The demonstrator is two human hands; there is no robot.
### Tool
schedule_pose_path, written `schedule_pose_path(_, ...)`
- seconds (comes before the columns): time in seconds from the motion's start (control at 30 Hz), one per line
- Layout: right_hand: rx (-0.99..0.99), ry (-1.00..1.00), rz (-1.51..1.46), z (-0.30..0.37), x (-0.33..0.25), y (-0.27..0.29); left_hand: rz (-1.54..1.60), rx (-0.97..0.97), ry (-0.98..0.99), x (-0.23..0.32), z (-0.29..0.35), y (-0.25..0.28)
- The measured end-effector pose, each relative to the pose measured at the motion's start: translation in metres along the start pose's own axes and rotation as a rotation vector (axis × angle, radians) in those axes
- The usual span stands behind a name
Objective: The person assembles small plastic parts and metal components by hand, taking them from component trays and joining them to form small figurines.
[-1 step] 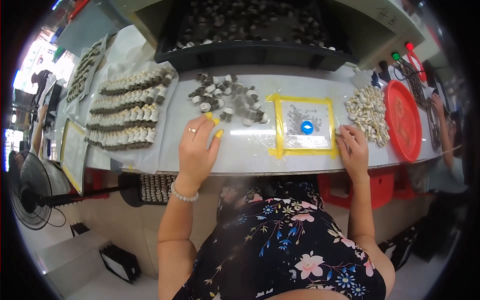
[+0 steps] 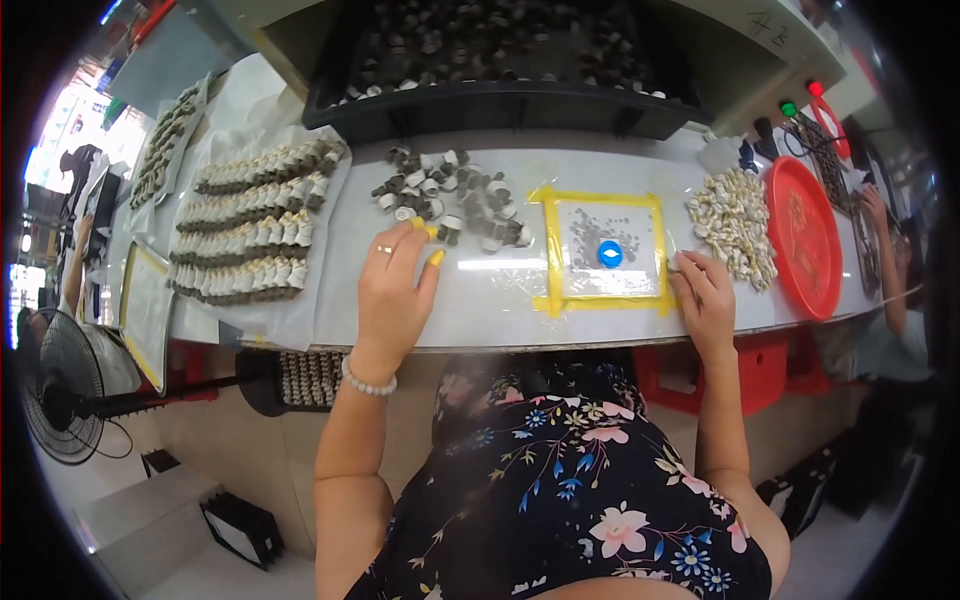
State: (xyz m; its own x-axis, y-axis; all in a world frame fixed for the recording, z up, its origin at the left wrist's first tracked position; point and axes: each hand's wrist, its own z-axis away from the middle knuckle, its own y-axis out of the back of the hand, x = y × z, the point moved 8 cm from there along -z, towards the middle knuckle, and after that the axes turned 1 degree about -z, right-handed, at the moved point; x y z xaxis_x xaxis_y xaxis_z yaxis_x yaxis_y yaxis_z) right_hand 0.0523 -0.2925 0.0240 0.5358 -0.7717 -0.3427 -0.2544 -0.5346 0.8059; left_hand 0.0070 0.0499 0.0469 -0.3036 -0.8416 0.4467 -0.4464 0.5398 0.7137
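Change: nothing is shifting; both hands are resting where they were in the earlier frame.
Left hand (image 2: 392,290): lying flat, fingers spread, holding nothing, just left of the yellow-taped square (image 2: 603,252), touching the loose pile (image 2: 450,200).
Right hand (image 2: 706,300): fingers curling at the square's right edge; grip unclear.
Done: sorted rows (image 2: 255,222) are lying far left.
Left: loose pile, pale heap (image 2: 735,222) waiting.
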Motion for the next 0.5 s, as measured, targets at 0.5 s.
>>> schedule_pose_path(0.5, -0.125, -0.079, -0.219, -0.017, 0.001, -0.008, -0.098, -0.249, 0.176, -0.011, -0.017, -0.052)
